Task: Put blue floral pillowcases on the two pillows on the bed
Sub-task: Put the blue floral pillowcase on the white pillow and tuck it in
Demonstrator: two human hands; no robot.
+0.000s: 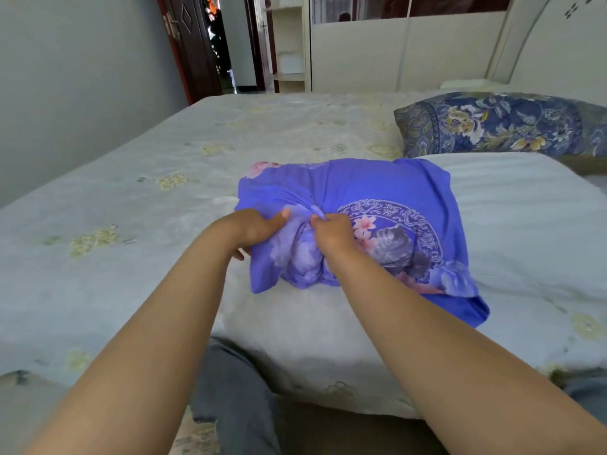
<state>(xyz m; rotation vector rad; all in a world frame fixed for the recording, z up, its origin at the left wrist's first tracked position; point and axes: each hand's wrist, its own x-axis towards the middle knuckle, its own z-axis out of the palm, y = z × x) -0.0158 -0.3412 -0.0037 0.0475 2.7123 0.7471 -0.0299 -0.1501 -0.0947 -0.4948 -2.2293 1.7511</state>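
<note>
The blue pillowcase (377, 205) lies bunched on the near, left end of a white pillow (512, 218), which rests on the bed (131, 192). The pillow's long axis runs from the hands away to the right and toward the headboard, so most of it lies beyond and right of the grip, still bare. Only the end nearest the person seems to be under the cloth; how far it has gone in cannot be told.

Both hands meet at the gathered fabric on the pillowcase's near side. The left hand (253, 228) is closed around a fold, thumb on top and fingers tucked beneath. The right hand (335, 233) pinches the cloth just beside it, fingertips (317, 220) clamped on the gather. The two are almost touching, equally near the pillow's end.

Judging from this, the next pull would go along that axis, away and rightward.

Behind the white pillow, touching its far edge, lies a second pillow (499, 123) in a darker blue floral cover.
</note>
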